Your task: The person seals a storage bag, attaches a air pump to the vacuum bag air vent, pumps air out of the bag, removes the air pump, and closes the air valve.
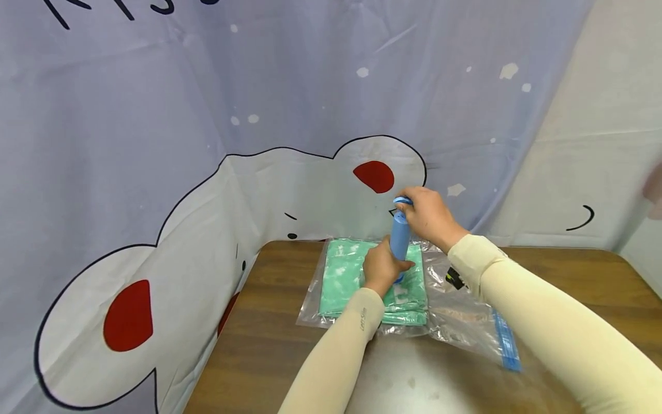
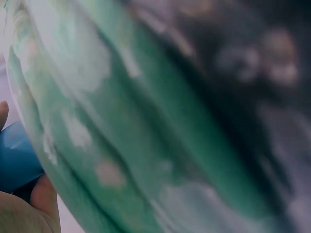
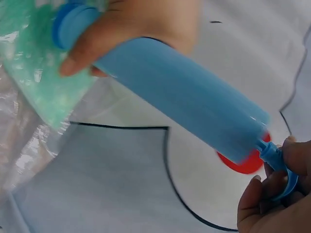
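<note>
A blue hand pump [image 1: 400, 237] stands nearly upright on a clear plastic vacuum bag [image 1: 455, 310] that holds folded green-and-white cloth [image 1: 341, 276]. My left hand [image 1: 381, 267] grips the lower part of the pump's barrel. With its fingers curled round the ring handle [image 3: 290, 182] at the top, my right hand [image 1: 426, 215] holds the pump's other end. The handle sits close to the barrel, with a short bit of rod showing. In the left wrist view the cloth [image 2: 121, 121] fills most of the picture, blurred, and the pump shows at the left edge.
The bag lies on a brown wooden table [image 1: 269, 345], its blue zip strip [image 1: 507, 342] to the right. Behind the table hangs a printed curtain [image 1: 310, 86]. A small black-and-yellow item [image 1: 454, 279] shows beside my right sleeve.
</note>
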A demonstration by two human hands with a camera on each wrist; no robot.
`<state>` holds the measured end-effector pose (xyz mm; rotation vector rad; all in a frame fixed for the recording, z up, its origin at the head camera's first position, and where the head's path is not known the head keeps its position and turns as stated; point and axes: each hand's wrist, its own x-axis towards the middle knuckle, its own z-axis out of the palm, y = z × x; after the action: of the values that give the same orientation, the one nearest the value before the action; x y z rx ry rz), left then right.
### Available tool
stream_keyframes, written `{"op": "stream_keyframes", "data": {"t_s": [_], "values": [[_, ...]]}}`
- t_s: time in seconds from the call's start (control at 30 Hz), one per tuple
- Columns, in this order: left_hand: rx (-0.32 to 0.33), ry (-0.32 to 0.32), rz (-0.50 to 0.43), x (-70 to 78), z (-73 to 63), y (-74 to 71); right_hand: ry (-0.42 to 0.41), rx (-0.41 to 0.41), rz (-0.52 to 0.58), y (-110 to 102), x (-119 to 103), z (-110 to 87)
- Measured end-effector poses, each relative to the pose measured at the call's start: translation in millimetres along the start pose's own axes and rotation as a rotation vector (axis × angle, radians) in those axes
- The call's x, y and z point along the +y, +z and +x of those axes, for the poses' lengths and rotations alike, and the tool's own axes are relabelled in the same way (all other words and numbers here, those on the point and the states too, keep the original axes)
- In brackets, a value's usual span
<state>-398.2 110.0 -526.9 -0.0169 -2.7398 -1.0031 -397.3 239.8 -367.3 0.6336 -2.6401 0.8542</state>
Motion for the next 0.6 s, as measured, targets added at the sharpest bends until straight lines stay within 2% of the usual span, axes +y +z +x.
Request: {"op": "stream_keyframes", "data": {"t_s": [0.13,0.37,0.47,0.6], "values": [[0.015,0.001,-0.002,-1.6,1.2,1.2,0.006,0.015,-0.001,-30.5,-16.6,12.7],[0.011,-0.015,-0.026,-10.6,2.1,3.1,-0.006,0.094,-0.012,-88.9,-46.2,34.5],[0.007,-0.014,-0.041,-11.0,1.0,2.8,-0.017,0.118,-0.026,-100.8,-50.7,37.2],[0.003,-0.017,-0.045,-9.5,-1.3,1.1,-0.046,0.123,-0.06,-101.5,-49.1,38.0]]}}
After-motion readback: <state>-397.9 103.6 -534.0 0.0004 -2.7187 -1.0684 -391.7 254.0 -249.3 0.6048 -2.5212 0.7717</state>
